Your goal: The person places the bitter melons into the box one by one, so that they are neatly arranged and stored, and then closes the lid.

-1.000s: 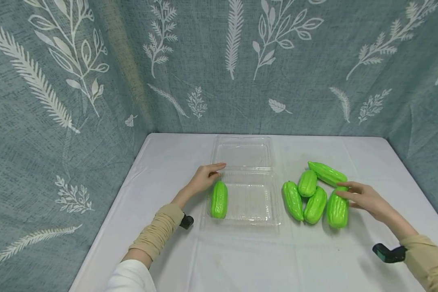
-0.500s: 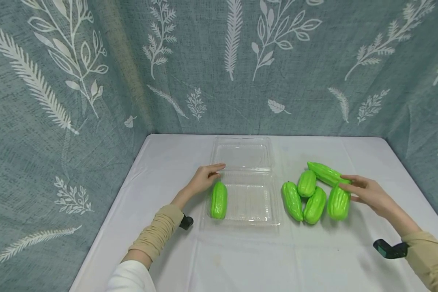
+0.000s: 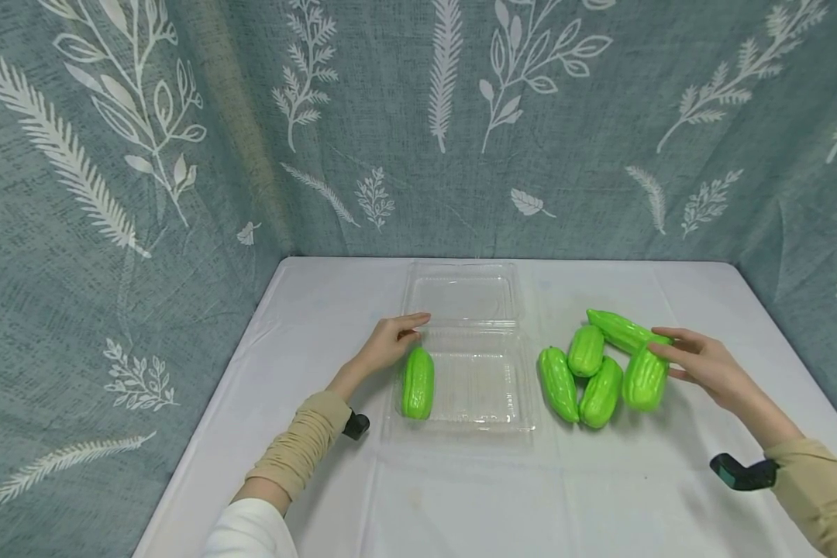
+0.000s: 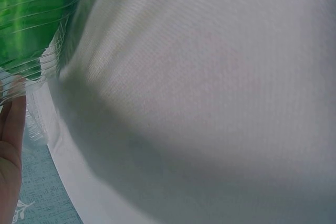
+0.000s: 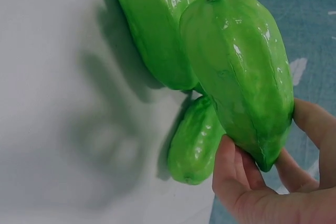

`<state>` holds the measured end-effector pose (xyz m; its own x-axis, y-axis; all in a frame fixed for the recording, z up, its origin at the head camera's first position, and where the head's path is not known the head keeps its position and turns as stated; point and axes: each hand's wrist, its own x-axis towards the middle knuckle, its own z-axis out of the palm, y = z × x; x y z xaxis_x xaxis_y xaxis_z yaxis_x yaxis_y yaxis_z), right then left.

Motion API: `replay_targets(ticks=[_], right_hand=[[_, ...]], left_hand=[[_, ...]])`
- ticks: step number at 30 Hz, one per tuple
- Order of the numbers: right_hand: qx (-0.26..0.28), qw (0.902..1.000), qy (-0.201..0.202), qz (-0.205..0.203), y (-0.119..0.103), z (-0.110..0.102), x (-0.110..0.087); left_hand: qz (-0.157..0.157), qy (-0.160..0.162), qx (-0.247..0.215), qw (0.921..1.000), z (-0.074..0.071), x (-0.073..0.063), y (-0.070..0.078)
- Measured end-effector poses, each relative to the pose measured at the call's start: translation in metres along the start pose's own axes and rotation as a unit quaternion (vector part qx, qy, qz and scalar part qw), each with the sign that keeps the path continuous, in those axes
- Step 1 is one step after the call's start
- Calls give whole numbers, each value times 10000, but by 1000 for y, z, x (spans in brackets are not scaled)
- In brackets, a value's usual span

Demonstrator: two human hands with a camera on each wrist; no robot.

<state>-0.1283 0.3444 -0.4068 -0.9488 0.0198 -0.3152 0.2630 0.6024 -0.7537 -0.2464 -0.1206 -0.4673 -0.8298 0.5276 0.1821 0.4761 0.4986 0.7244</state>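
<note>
In the head view, my left hand (image 3: pixel 389 341) grips the left edge of a clear plastic clamshell container (image 3: pixel 481 427), near its hinge. A glossy green bitter melon (image 3: pixel 418 384) lies lengthwise along the container's left side. The left wrist view shows my fingers (image 4: pixel 14 124) behind the container's ridged clear wall, with green melon inside. At the right, my right hand (image 3: pixel 700 364) pinches another bitter melon (image 3: pixel 645 384) by its pointed end. In the right wrist view this held melon (image 5: pixel 236 66) is tilted, stem end away from my fingers, overlapping the melons behind it.
Several more bitter melons (image 3: pixel 601 394) lie clustered between the container and my right hand, one long melon (image 3: pixel 619 329) at the back. The container's lid (image 3: pixel 463 298) lies folded back. White cloth covers the table (image 3: pixel 474 496); a leaf-patterned curtain (image 3: pixel 404 209) hangs behind.
My right hand has shifted slightly back, raising the melon it pinches by its rear end. The left hand, the container and the other melons stay in place.
</note>
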Motion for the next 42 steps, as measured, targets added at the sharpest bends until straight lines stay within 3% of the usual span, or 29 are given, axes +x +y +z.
replay_targets(ticks=[42], right_hand=[[651, 9975, 37, -285, -37, 29, 1]], left_hand=[[12, -7, 20, 10000, -1, -1, 3]])
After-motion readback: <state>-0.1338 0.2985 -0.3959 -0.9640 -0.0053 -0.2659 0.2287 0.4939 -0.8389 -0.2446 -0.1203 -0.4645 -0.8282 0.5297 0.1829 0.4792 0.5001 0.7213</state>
